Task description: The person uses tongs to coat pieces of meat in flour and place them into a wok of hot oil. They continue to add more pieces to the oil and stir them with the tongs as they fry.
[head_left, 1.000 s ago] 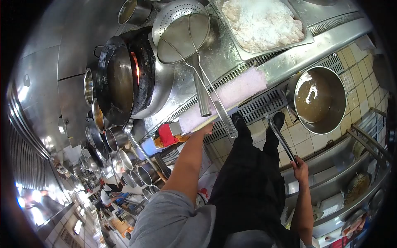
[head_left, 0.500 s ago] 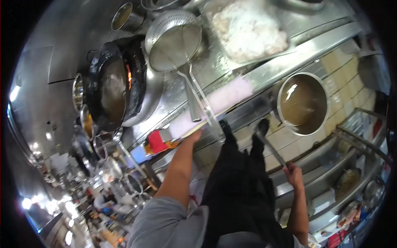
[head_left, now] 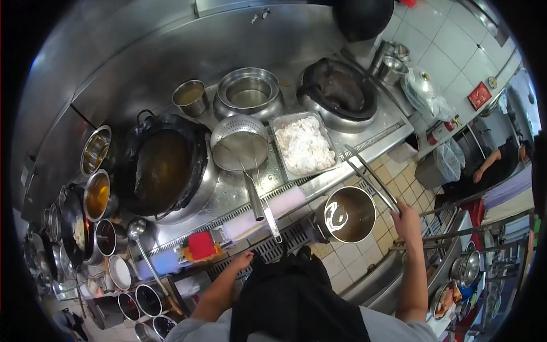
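My right hand is closed around long metal tongs, whose two arms are spread apart. The tong tips reach the counter's front edge, just right of a metal tray of white, flour-coated pieces. Near my waist, my left hand is curled into a loose fist, with nothing visible in it. In front of it, a strainer with a long handle rests with a perforated ladle on the counter. A large pot of brownish liquid stands below the tongs.
A black wok with dark liquid sits at left, and another burner at back right. A ladle, an orange-liquid bowl and several pots line the left side. Shelving stands at right; a person is in the background.
My view has swung up and leftward, showing more of the back wall. My right hand has raised the tongs toward the tray. My left hand has drawn back from the counter edge.
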Demonstrator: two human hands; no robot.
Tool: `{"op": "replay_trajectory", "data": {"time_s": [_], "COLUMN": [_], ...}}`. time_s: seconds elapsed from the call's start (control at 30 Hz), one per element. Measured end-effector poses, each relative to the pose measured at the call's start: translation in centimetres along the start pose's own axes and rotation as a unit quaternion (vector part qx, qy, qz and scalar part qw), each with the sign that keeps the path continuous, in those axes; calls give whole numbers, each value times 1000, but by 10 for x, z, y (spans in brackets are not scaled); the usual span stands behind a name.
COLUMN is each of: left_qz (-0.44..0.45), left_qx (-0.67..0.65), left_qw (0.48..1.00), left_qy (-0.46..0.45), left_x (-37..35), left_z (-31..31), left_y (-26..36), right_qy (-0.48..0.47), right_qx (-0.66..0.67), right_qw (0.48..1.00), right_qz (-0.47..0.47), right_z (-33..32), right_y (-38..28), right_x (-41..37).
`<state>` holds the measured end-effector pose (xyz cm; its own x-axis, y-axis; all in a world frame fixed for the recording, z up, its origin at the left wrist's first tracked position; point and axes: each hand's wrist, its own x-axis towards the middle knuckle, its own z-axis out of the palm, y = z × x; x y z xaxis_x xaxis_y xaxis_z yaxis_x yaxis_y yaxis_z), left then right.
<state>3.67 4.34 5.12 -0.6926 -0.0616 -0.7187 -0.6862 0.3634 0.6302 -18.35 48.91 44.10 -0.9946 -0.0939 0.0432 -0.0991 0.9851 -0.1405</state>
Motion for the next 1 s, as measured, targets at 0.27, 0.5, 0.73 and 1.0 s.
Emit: {"op": "replay_trajectory", "data": {"time_s": [0.27,0.5,0.73,1.0], "left_qz": [37,-77,-47,-99], "left_qx": [158,-55,-131,-200], "left_qw": [979,978,978,961], "left_qy": [121,188,157,161], "left_x": [-56,-78,-70,-83], "left_z": [-64,-40,29,15], "left_y": [-49,-81,-83,-60], "right_qy": [29,76,3,-198], "right_qx": [-159,-290,-216,-52], "right_qw": [979,931,957,975], "right_qz": [-124,-208,-195,-87], "right_z": [47,99,0,63], "right_y": [-111,-157,-125,-39], "right_x": [187,284,245,207]}}
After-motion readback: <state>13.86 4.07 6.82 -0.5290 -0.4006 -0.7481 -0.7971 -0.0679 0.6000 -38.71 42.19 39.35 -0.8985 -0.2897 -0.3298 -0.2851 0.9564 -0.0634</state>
